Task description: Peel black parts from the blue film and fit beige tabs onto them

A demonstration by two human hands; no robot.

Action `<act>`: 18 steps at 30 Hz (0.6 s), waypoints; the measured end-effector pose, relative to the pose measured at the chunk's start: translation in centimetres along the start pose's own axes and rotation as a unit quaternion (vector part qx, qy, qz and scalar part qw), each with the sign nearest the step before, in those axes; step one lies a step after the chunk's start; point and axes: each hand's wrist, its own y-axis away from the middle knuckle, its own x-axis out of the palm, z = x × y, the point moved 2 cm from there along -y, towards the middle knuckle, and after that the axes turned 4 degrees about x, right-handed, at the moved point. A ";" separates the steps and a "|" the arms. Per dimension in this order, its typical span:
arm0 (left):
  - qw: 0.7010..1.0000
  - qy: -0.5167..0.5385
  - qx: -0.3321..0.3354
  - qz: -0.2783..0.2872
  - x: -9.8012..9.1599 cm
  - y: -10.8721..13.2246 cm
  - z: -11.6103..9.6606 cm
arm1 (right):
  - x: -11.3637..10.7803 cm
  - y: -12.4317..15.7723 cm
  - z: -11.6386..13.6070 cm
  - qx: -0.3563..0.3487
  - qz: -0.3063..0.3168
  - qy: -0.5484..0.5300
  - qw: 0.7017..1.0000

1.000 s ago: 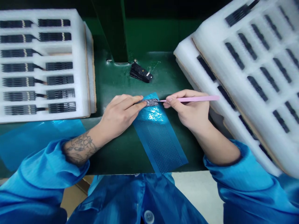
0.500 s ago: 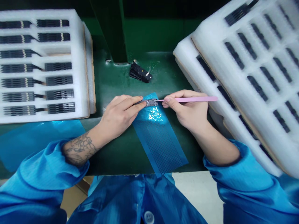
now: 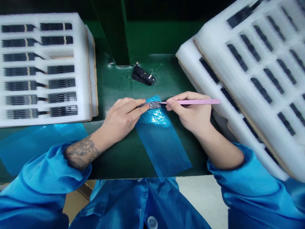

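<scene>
One flat dark circuit part (image 3: pixel 152 105) lies with its long axis running sideways, over the top end of a blue sheet (image 3: pixel 162 149). The left hand (image 3: pixel 121 117) pinches it between the fingers, hiding its left end. The right hand (image 3: pixel 190 113) holds pink tweezers (image 3: pixel 193 101), tips pointing at the part's right end; whether they pinch it is hard to make out. Foam trays (image 3: pixel 88 70) stand on either side of the sheet.

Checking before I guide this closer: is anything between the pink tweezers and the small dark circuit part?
Nothing visible stands between them: the tip of the pink tweezers reaches the right end of the small dark circuit part, which the left hand holds.
</scene>
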 end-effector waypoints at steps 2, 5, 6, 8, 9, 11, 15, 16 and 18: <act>1.000 0.000 0.001 0.003 0.0 -0.1 -0.1 | -0.1 0.0 0.1 0.002 0.000 0.011 1.000; 1.000 -0.012 -0.004 0.015 0.0 -0.2 -0.1 | 0.0 0.0 0.2 0.004 0.004 0.016 1.000; 1.000 -0.016 -0.007 0.022 0.1 -0.2 -0.1 | 0.0 0.0 0.3 0.004 0.004 0.012 1.000; 0.999 -0.022 -0.010 0.034 0.1 -0.3 -0.1 | 0.0 0.0 0.4 0.002 0.003 0.005 1.000; 0.999 -0.020 -0.009 0.038 0.2 -0.3 -0.1 | 0.0 0.0 0.5 0.001 0.003 0.002 1.000; 0.999 -0.015 -0.005 0.040 0.2 -0.3 -0.1 | 0.1 0.0 0.5 0.000 0.004 -0.002 1.000; 0.999 -0.004 -0.009 0.043 0.1 -0.2 0.0 | 0.0 -0.1 0.2 0.002 0.001 -0.002 1.000; 0.999 0.000 -0.012 0.044 0.1 -0.2 0.0 | 0.0 -0.1 0.1 0.003 0.000 -0.004 1.000; 0.999 0.006 -0.016 0.045 0.0 -0.3 0.0 | 0.0 0.0 0.0 0.005 0.001 -0.009 1.000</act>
